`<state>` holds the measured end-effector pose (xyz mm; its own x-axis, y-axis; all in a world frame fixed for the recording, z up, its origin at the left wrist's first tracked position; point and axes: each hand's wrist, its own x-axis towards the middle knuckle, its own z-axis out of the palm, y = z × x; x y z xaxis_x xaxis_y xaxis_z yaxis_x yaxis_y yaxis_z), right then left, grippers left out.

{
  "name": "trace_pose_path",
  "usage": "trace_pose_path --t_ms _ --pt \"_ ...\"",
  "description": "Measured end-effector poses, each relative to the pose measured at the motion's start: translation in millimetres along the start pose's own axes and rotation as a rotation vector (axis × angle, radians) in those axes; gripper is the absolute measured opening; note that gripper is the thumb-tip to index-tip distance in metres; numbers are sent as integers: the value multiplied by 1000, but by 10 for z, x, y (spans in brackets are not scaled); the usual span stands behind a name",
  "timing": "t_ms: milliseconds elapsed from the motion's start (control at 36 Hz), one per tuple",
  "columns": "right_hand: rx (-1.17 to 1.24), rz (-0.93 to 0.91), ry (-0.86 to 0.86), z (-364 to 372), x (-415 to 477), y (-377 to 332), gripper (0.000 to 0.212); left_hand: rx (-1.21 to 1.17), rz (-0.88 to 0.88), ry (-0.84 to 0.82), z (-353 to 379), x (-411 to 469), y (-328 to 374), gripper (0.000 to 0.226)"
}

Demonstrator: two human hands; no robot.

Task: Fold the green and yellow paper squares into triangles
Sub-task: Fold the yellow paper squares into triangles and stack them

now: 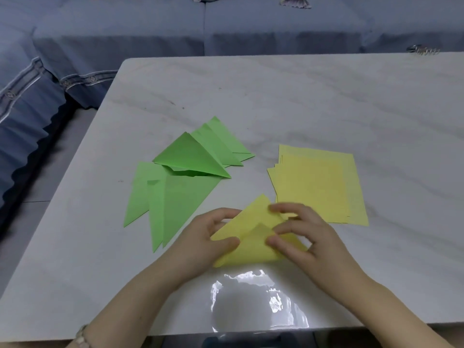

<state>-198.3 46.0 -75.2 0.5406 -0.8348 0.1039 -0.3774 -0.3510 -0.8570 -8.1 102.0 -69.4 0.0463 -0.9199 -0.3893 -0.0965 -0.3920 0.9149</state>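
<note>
Yellow sheet [251,244], partly folded, lies at lower centre of the frame on the near part of the table [276,96]. A small triangular flap shows on its upper face.

Left hand [200,242] grips the sheet's left corner: the thumb lies on top and the fingers curl round the far edge. Right hand [306,237] holds the right side, with the thumb pressed at the flap and bent fingertips on the upper edge, so its fingers are clamped on the paper.

Just beside the sheet, to the right and further up, sits a loose stack of flat yellow squares [319,184]. Left of centre lies an overlapping pile of green triangles [180,177], already folded, with one raised on top.

The table is pale and marble-patterned, with a bright glare patch [251,297] near the bottom edge. A bracelet [81,334] shows on the left wrist at lower left. A blue sofa cover [125,33] fills the top and the left side. A small metal item [423,49] lies at the upper right; I cannot tell what it is.
</note>
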Motion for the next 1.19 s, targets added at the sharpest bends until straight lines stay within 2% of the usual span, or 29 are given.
trace_pose_path --t_ms 111,167,222,278,361,417,472,583,694,1194 --pt "151 207 75 -33 87 -50 15 -50 28 -44 54 -49 38 36" --pt "220 251 74 -56 119 -79 11 -115 -7 -79 75 -79 76 35" --pt "293 269 95 -71 125 -106 16 -96 -39 -82 89 -110 122 29" --pt "330 271 123 -83 114 -138 21 14 -43 -32 86 -118 153 20" --pt "311 250 121 -91 99 -189 20 70 3 -19 99 -115 177 36" --pt "297 237 121 -91 95 -220 21 38 27 -9 143 -108 231 22" --pt "303 230 143 -94 96 -258 21 3 73 75 190 -97 251 12" --pt "296 219 205 -93 94 -307 21 -62 172 246 280 -104 276 34" --pt "281 215 234 -92 88 -341 26 -128 232 340 356 -125 276 36" --pt "206 180 204 -123 36 -383 29 -60 223 334 427 -181 287 38"
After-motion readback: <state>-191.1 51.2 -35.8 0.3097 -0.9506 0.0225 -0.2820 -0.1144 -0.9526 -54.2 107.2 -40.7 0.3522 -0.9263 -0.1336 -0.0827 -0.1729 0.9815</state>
